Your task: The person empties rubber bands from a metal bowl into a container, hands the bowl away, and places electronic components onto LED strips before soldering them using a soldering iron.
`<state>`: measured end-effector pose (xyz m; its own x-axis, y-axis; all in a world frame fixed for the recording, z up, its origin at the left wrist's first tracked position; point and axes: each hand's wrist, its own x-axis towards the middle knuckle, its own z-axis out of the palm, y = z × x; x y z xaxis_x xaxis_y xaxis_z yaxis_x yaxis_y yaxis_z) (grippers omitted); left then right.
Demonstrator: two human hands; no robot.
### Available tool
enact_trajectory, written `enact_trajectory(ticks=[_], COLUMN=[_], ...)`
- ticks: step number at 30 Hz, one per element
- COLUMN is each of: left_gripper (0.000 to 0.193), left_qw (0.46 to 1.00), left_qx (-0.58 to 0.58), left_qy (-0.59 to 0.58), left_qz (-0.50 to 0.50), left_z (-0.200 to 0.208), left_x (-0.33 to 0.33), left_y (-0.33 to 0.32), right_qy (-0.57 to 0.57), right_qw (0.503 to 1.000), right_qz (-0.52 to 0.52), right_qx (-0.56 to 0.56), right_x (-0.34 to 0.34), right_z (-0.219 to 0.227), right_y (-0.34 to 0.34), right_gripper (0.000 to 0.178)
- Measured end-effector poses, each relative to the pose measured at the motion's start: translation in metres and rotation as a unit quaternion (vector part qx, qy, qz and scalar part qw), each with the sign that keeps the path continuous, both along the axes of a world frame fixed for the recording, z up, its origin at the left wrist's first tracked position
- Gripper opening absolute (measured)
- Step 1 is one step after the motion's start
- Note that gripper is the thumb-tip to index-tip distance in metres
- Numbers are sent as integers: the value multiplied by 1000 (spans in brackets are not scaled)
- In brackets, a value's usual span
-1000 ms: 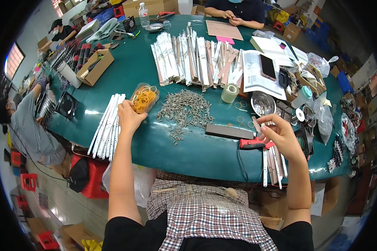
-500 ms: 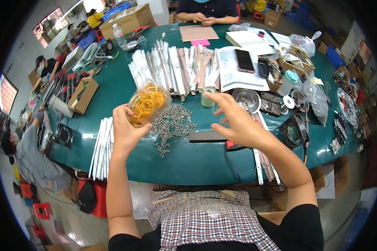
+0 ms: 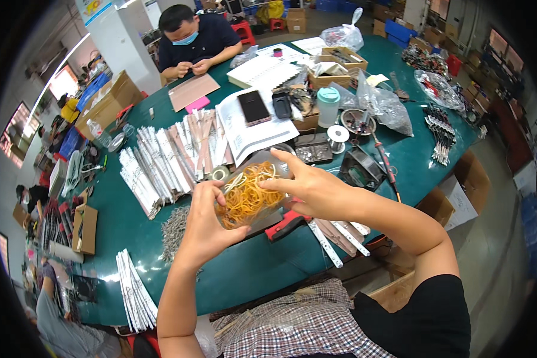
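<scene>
A clear plastic container point(image 3: 272, 156) full of tangled yellow rubber bands point(image 3: 247, 200) is held up over the table, tilted so its contents face me. My left hand point(image 3: 206, 224) grips its left side, with the thumb along the lower edge and the fingers near the top. On the other side my right hand point(image 3: 322, 191) is closed about the right edge. Some of its fingers lie over the bands; whether it pinches any cannot be told. Just beneath the container shows a red-handled tool point(image 3: 285, 227). A heap of small grey screw-like parts point(image 3: 174, 230) lies left of my left hand.
Bundled white and pinkish strips point(image 3: 167, 158) lie beyond the heap, with more strips point(image 3: 135, 289) at front left and others point(image 3: 334, 238) at front right. A phone point(image 3: 254, 107) rests on papers. A lidded cup point(image 3: 328, 107), wire spool point(image 3: 338, 137) and co-worker point(image 3: 200, 45) are farther off.
My view has turned to the right. The container has moved right, away from the grey heap. My right hand, apart from it and spread before, now has hold of its right side.
</scene>
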<state>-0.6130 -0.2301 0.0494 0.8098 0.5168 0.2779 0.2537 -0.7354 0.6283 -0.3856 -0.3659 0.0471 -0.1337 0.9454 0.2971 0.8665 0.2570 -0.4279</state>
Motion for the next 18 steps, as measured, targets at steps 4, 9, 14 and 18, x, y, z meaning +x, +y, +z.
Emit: enact_trajectory(ticks=[4,9,14,18], left_gripper=[57,64,67,79], left_qw=[998,994,981,986], left_qx=[-7,20,-76,-21], left_qy=[-11,-39,-105,-117], left_qz=[-58,-97,-145,-120], left_z=[0,7,15,19], left_x=[42,93,133,137], left_y=[-3,-7,-24,-39], right_qy=[5,-22,-42,-60], right_qw=[998,988,970,945], right_qz=[-34,-111,-200,-279], right_qx=[51,101,135,158], right_x=[34,64,99,128], right_z=[0,11,21,14], right_y=[-26,-58,-92,-132], right_gripper=[53,49,41,42])
